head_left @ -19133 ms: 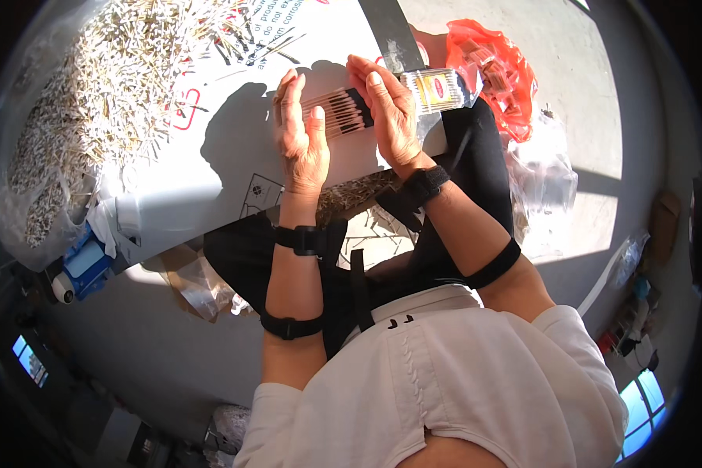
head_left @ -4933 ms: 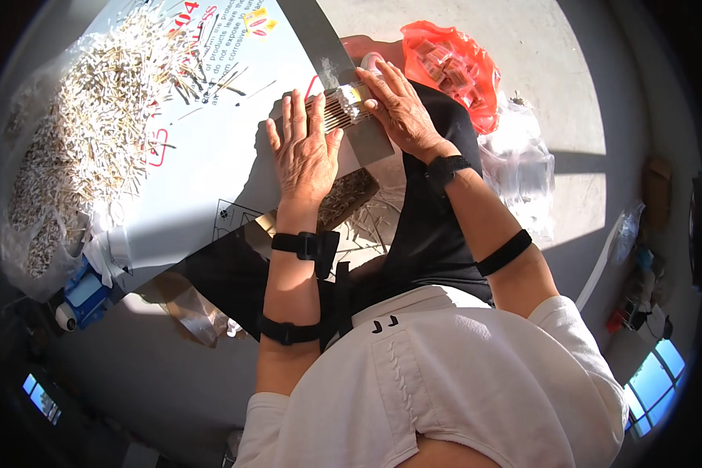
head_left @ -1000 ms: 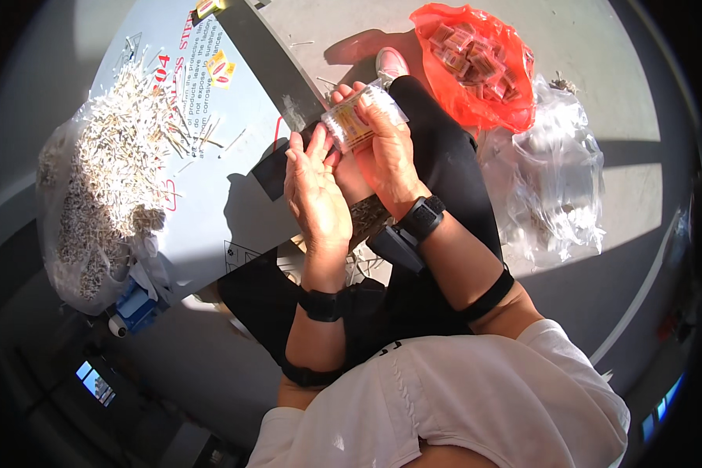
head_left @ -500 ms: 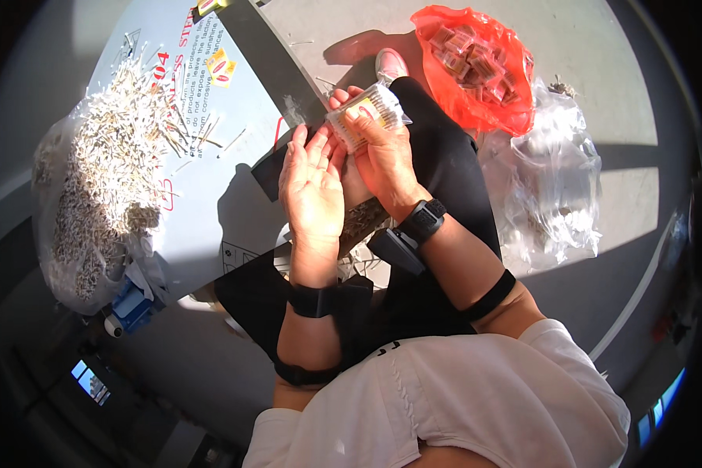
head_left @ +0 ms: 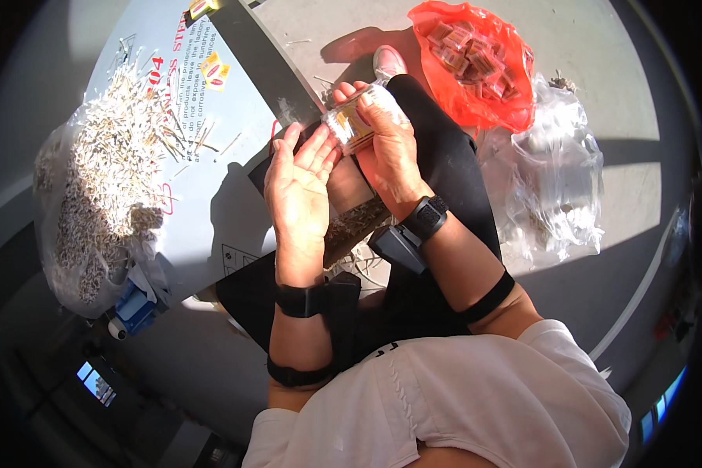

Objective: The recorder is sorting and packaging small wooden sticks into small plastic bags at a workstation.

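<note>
The right hand (head_left: 390, 148) wraps its fingers around a small clear packet (head_left: 356, 118) with a yellow label, held above the lap. The left hand (head_left: 298, 187) is flat and spread, palm up, fingertips touching the packet. A red bag (head_left: 515, 101) full of brown packets lies to the right, with a clear bag (head_left: 554, 195) below it. A grey board (head_left: 218, 187) with red and yellow stickers holds a pile of pale sticks (head_left: 109, 171).

Concrete floor (head_left: 647, 203), hard sun w/ long shadows. Grey board (head_left: 234, 195) lies on it. Left of board: dark shaded strip. Right of board: sunlit floor. Below board: shade, small lit screen (head_left: 95, 382).
</note>
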Available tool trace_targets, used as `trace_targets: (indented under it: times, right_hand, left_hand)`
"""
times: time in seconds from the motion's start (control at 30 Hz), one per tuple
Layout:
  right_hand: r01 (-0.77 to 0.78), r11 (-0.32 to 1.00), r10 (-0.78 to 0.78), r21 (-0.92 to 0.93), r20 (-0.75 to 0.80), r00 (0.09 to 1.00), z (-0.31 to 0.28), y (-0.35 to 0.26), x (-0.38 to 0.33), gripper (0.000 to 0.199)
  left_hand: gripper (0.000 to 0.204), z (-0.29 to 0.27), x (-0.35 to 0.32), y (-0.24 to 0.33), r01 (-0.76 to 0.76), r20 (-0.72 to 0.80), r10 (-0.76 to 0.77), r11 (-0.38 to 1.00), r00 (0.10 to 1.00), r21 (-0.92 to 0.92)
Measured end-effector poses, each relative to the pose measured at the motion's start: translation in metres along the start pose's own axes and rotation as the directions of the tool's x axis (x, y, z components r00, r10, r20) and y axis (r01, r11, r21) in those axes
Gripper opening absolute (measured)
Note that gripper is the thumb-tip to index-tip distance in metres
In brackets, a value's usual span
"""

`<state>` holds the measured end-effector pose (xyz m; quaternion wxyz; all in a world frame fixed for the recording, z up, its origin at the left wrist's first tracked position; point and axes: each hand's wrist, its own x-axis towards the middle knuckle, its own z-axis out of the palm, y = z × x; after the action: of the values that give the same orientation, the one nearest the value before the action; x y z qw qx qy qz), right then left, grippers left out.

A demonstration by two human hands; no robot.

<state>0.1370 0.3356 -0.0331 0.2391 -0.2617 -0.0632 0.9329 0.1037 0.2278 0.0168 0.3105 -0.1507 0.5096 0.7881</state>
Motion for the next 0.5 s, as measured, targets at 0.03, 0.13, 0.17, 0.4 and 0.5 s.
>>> trace_targets:
  times: [0.03,0.13,0.17,0.4,0.5]
  right_hand:
    - [0.009,1.0,-0.009,-0.005,0.012,1.0,0.0,0.0,0.0,0.03]
    - [-0.005,1.0,0.005,-0.017,-0.012,1.0,0.002,0.001,-0.003,0.029]
    - [-0.005,1.0,0.004,-0.018,-0.009,1.0,0.003,0.0,-0.003,0.029]
    - [-0.008,1.0,0.008,-0.025,0.007,1.0,0.0,0.001,-0.003,0.037]
    - [-0.011,1.0,0.011,-0.008,0.009,1.0,-0.002,0.003,-0.003,0.039]
  left_hand:
    - [0.062,0.001,0.0,0.0,-0.006,0.006,0.006,1.0,1.0,0.001]
    - [0.062,0.004,0.002,0.0,-0.036,0.063,0.035,0.999,0.997,0.017]
    - [0.062,0.004,0.004,-0.001,-0.039,0.064,0.038,0.999,0.997,0.015]
    - [0.05,0.007,-0.001,-0.006,-0.121,-0.092,0.137,0.98,0.986,0.155]
    - [0.05,0.004,-0.008,-0.004,-0.089,-0.114,0.119,0.967,0.986,0.238]
